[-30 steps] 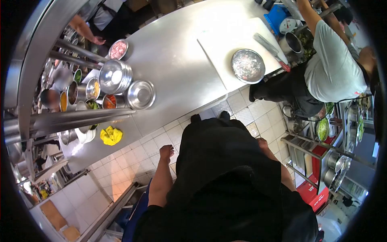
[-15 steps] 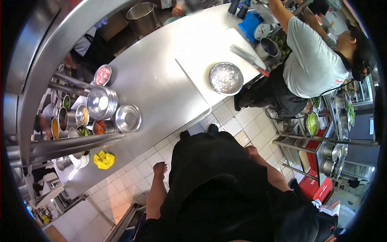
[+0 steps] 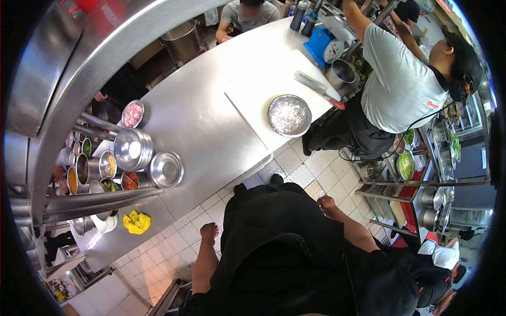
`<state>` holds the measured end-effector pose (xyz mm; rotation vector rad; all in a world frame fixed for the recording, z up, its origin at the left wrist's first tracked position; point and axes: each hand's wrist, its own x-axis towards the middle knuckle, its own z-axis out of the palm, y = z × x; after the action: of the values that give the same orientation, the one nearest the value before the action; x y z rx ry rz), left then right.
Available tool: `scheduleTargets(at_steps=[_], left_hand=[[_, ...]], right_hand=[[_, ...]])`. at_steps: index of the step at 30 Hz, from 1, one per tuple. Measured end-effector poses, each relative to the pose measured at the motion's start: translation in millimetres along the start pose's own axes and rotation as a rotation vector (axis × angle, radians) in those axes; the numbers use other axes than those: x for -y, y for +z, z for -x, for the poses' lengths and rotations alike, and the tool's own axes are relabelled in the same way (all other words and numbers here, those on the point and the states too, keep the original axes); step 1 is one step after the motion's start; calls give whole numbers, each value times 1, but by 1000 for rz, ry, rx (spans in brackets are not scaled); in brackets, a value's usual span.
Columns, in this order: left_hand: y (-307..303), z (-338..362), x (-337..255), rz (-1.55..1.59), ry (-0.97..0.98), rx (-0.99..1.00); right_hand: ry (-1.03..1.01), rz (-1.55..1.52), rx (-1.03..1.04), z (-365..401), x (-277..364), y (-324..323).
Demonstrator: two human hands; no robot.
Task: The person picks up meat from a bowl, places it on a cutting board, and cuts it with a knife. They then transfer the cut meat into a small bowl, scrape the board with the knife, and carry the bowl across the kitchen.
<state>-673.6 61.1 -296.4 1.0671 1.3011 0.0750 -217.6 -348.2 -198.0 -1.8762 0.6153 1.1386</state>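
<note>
My left hand (image 3: 209,232) hangs over the tiled floor to the left of my black apron (image 3: 284,221), its fingers loosely curled with nothing visible in them. On the other side, my right hand (image 3: 326,204) hangs beside the apron, also curled and touching nothing I can make out. Ahead, a steel bowl (image 3: 289,116) with white, floury-looking contents sits on the white cutting board (image 3: 250,102). A cleaver (image 3: 311,84) with a red handle lies behind that bowl. Both hands are well apart from the steel table (image 3: 200,105).
On the left stand stacked steel bowls (image 3: 129,149), a bowl of pink meat (image 3: 132,114) and a crumpled yellow cloth (image 3: 136,222). A co-worker (image 3: 406,79) in a grey shirt stands at right, near a blue scale (image 3: 320,45). Another person (image 3: 249,18) is behind the table.
My view has shifted slightly, showing more of the person behind the table. Both hands hang a little lower in the picture. Bowl and cleaver stay in place on the board.
</note>
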Motion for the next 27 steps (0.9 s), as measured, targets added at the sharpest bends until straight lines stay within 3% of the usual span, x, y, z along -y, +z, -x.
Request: scheduleTargets(at_steps=[4,6,7,10,12,15,23,25,26,27], left_hand=[[5,2,-16,-44,-29,-3],[6,10,-33,155,-231,23],[7,11,-35,155,-232,22],[4,5,-19,64,-89,80],[10,8,-17,92,-26,-28],[3,5,-17,54,-1,91],[4,8,-14,4,36,23],[7,12,-20,41,24,20],[14,22,-37,196,-77,-51],[17,30,-48,350,-179,-124]], right_hand=[[21,10,-3,18,16,4],[17,1,-2,18,15,5],[14,-7,0,16,13,5],[46,-19,-32,24,15,9],[42,-20,-11,18,11,8],[28,12,15,8,3,4],[-20,83,4,10,1,6],[-121,89,78,-9,-14,0],[-117,90,78,-28,-30,-7],[-675,320,139,-49,-48,-17]])
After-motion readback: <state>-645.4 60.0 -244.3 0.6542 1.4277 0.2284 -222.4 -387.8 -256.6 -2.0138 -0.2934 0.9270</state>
